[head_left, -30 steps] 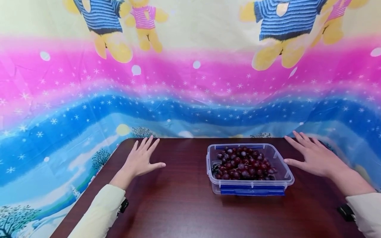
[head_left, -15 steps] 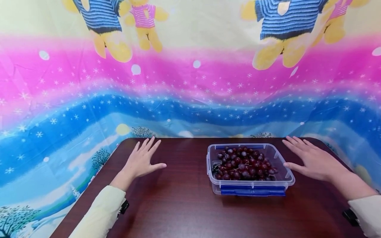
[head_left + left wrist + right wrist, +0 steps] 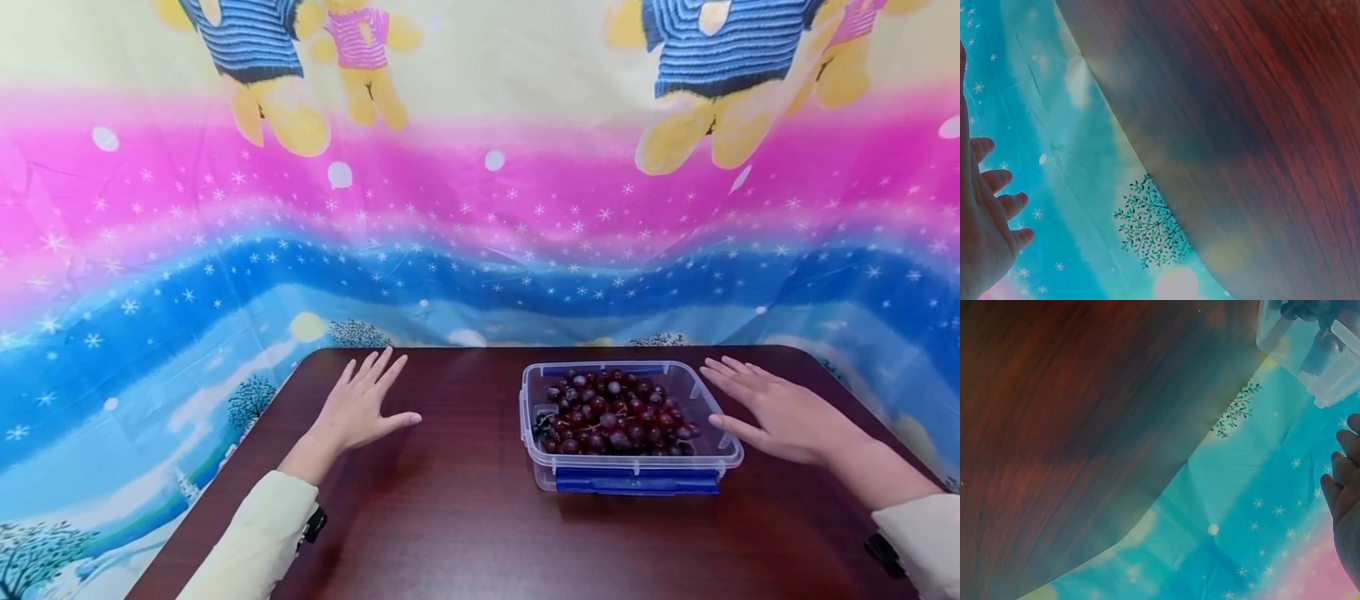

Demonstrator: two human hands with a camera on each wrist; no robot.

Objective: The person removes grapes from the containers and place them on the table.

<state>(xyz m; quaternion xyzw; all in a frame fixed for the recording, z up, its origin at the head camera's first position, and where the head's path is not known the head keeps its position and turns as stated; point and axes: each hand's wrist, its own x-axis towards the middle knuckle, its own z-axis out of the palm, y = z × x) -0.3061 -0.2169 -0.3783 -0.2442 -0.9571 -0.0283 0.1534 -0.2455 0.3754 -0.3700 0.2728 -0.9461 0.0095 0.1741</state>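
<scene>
A clear plastic box [image 3: 636, 462] with blue clips stands without a lid on the right half of the table. Dark red grapes [image 3: 611, 417] on their stems fill much of it. My right hand [image 3: 787, 417] is spread just right of the box, thumb and fingers pointing toward its right rim; whether the thumb touches the rim I cannot tell. Out to the left, my left hand [image 3: 356, 412] hovers over the table with fingers straight and apart, holding nothing. In the right wrist view, a corner of the box [image 3: 1341, 369] shows near my fingers.
The dark brown wooden table [image 3: 450, 533] has rounded far corners. Right behind it hangs a printed cloth [image 3: 480, 208] with bears and snowflakes, which also runs down both sides.
My right hand has moved left and slightly down, closer to the box's rim, its fingers drawn nearer together. My left hand has barely shifted. Box and grapes stay put.
</scene>
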